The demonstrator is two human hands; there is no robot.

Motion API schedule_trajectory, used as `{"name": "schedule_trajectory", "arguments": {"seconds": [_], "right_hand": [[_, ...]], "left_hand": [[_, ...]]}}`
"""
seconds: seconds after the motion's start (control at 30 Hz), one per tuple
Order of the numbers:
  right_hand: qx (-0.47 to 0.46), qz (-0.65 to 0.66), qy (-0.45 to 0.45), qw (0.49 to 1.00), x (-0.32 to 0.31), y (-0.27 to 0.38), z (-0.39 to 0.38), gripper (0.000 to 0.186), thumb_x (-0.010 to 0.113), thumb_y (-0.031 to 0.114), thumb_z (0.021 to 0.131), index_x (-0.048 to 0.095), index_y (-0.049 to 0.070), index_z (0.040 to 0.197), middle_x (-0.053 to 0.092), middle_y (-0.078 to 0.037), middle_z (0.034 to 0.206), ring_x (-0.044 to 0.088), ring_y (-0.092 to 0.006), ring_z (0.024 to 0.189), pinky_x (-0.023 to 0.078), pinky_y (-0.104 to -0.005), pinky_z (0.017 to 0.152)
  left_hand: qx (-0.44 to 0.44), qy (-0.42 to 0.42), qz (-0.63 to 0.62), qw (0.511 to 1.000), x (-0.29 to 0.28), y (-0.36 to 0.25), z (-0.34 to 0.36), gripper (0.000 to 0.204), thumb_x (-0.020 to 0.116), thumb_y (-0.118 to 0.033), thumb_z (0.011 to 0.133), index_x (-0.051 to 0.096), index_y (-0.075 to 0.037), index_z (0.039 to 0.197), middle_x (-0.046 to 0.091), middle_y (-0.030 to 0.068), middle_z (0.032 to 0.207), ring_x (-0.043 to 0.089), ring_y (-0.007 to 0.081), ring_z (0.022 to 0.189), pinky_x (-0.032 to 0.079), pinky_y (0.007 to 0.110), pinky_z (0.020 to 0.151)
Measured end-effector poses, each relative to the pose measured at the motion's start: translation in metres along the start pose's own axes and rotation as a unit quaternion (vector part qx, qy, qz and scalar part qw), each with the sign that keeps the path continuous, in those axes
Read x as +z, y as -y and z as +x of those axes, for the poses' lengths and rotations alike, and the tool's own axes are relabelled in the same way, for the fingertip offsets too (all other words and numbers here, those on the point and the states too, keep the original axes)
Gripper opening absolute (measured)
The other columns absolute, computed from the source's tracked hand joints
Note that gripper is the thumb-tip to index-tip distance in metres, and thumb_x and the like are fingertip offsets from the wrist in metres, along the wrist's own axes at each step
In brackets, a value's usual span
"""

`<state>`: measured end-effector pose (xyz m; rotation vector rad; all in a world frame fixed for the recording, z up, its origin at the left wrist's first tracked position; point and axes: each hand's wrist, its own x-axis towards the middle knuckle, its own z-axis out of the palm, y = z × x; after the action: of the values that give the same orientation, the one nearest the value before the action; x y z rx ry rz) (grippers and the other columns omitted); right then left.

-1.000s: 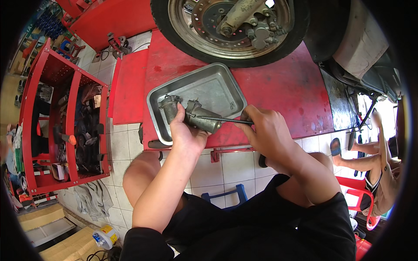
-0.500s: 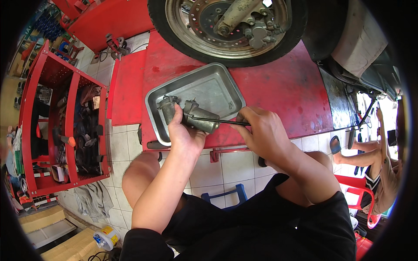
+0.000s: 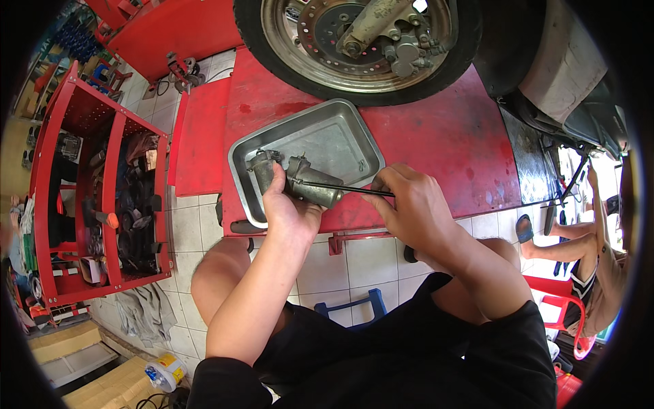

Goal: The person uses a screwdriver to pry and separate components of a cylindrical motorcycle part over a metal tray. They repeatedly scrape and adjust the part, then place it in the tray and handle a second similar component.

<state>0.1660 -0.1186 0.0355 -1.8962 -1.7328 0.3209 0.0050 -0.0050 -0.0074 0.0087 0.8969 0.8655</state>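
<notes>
My left hand (image 3: 289, 215) is closed round a greyish, stained metal part (image 3: 317, 185) with two cylindrical bodies, held over the near-left portion of a metal tray (image 3: 357, 123). A thin black rod tool (image 3: 357, 189) lies against the part, its far end at the middle of the casting. That tool's near end is in my right hand (image 3: 415, 201), with fingers curled round it; any handle is hidden by the hand. Under the tray is a red, stained metal platform (image 3: 443, 153). A few small pieces (image 3: 361, 165) rest in the tray's right side.
A motorcycle front wheel (image 3: 354, 92) stands behind the tray. Left are a red tool trolley (image 3: 65, 204), grey rags (image 3: 143, 307) and a white bucket (image 3: 163, 375). A blue stool (image 3: 375, 307) is below me. At right, another person (image 3: 599, 286) sits by a red chair (image 3: 565, 307).
My hands, the metal part and the tool are nearly still, with only a very slight shift. The other person's arm at the right has risen a little.
</notes>
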Motion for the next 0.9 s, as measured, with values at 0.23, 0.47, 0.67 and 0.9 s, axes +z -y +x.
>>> {"name": "schedule_trajectory", "arguments": {"seconds": [0.23, 0.47, 0.67, 0.9], "right_hand": [[-0.007, 0.01, -0.007, 1.0, 0.0, 0.0, 0.0, 0.02, 0.074, 0.014, 0.082, 0.06, 0.001, 0.09, 0.06, -0.016, 0.083, 0.062, -0.0406, 0.071, 0.049, -0.0482, 0.06], [0.012, 0.077, -0.016, 0.997, -0.002, 0.002, 0.0, 0.017, 0.076, 0.008, 0.079, 0.064, -0.001, 0.087, 0.064, -0.018, 0.085, 0.064, -0.0395, 0.073, 0.05, -0.0453, 0.062], [0.037, 0.107, 0.007, 0.994, -0.008, 0.005, 0.002, 0.017, 0.077, 0.004, 0.077, 0.066, -0.002, 0.087, 0.066, -0.019, 0.083, 0.065, -0.0354, 0.075, 0.051, -0.0425, 0.064], [0.037, 0.129, -0.003, 0.991, -0.005, 0.004, 0.004, 0.02, 0.078, 0.0, 0.073, 0.066, -0.002, 0.089, 0.066, -0.017, 0.08, 0.065, -0.0311, 0.072, 0.05, -0.0398, 0.064]], "left_hand": [[0.015, 0.006, 0.007, 1.0, 0.003, 0.0, -0.005, 0.042, 0.049, -0.044, 0.103, 0.052, -0.007, 0.123, 0.058, 0.0087, 0.117, 0.057, 0.0278, 0.111, 0.046, 0.053, 0.1], [0.055, 0.046, 0.033, 0.997, -0.008, 0.003, 0.006, 0.04, 0.05, -0.042, 0.103, 0.053, -0.006, 0.122, 0.059, 0.0081, 0.115, 0.058, 0.0241, 0.107, 0.048, 0.046, 0.097], [0.089, 0.06, 0.057, 0.993, -0.013, 0.005, 0.013, 0.038, 0.05, -0.04, 0.104, 0.054, -0.006, 0.122, 0.059, 0.0076, 0.114, 0.059, 0.0229, 0.108, 0.049, 0.044, 0.095], [0.068, 0.062, 0.033, 0.995, -0.013, 0.004, 0.01, 0.039, 0.05, -0.04, 0.104, 0.052, -0.007, 0.125, 0.057, 0.0082, 0.122, 0.057, 0.023, 0.114, 0.048, 0.044, 0.098]]}}
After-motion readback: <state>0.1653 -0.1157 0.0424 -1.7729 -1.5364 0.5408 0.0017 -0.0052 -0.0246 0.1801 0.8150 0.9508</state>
